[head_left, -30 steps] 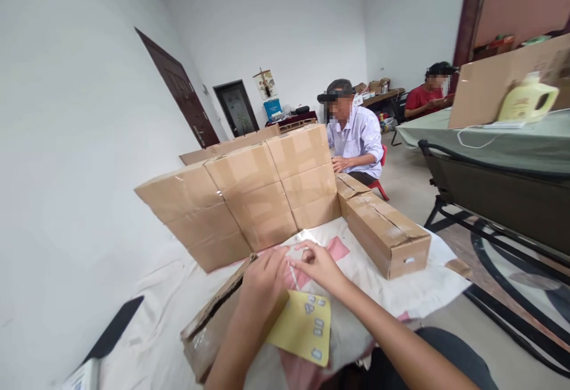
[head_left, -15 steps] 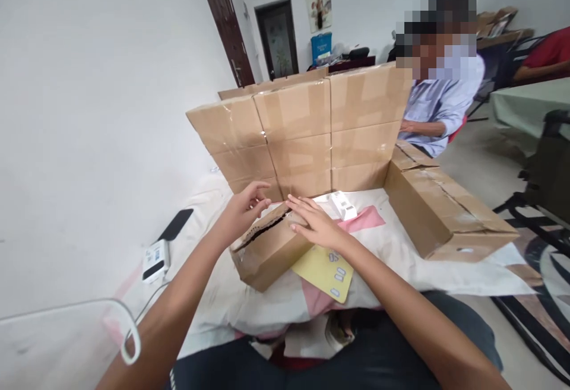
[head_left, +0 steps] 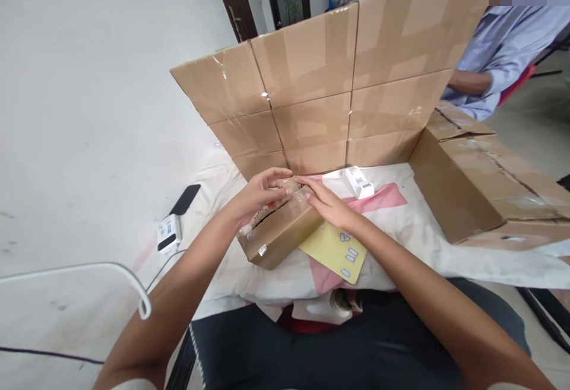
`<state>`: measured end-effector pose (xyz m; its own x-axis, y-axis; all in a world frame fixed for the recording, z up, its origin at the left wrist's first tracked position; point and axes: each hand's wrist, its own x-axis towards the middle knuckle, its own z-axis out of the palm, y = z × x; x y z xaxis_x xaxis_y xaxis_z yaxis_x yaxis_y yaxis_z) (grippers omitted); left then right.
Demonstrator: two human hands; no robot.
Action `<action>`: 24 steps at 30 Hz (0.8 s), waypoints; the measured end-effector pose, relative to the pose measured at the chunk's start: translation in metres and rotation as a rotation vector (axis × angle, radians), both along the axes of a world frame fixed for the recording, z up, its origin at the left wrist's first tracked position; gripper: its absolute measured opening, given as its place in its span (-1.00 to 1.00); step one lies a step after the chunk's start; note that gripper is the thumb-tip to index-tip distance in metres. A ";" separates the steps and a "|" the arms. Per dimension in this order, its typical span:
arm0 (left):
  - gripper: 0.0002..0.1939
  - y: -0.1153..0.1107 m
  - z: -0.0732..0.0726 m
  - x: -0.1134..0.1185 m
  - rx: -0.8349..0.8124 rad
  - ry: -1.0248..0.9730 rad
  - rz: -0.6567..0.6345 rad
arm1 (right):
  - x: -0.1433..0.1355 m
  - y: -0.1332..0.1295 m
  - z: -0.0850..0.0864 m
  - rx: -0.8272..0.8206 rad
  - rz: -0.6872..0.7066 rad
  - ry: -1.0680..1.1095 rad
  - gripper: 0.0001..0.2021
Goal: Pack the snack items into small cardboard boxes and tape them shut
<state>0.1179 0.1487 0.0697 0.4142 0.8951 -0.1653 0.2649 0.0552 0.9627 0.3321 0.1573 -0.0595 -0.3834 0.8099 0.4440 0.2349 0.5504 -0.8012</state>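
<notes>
A small cardboard box (head_left: 285, 238) lies at an angle on the cloth-covered table, with a dark slit along its torn top seam. Over the seam's left side is my left hand (head_left: 262, 195), its fingers bent but apart and holding nothing I can see. My right hand (head_left: 328, 205) rests with fingers stretched out on the far right end of the box top. Partly under the box is a yellow sheet (head_left: 332, 253) with small printed shapes. Beyond my right hand stands a small white box (head_left: 357, 183).
A tall taped cardboard panel (head_left: 312, 75) stands along the back. At right lies a long cardboard box (head_left: 467, 188), with a seated person's sleeve (head_left: 512, 57) behind it. On the left are a dark phone-like slab (head_left: 185, 200), a white device (head_left: 169, 234) and a white curved tube (head_left: 89, 266).
The view has tipped downward. My right hand has settled flatter on the box's far end, and my left hand has come closer to the seam.
</notes>
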 end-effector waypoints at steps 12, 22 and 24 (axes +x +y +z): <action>-0.25 0.038 -0.041 0.010 0.198 0.237 0.069 | -0.006 0.004 -0.011 -0.303 0.131 0.420 -0.40; -0.36 0.042 -0.054 0.005 0.487 0.448 0.072 | -0.009 0.007 -0.015 -0.227 0.145 0.366 -0.28; -0.43 0.042 -0.053 0.004 0.507 0.447 0.068 | -0.010 0.008 -0.016 -0.222 0.146 0.361 -0.29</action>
<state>0.1215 0.1909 0.0168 0.3441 0.9286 0.1390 0.6554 -0.3435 0.6727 0.3226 0.1652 -0.0756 -0.3531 0.8495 0.3919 -0.1490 0.3625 -0.9200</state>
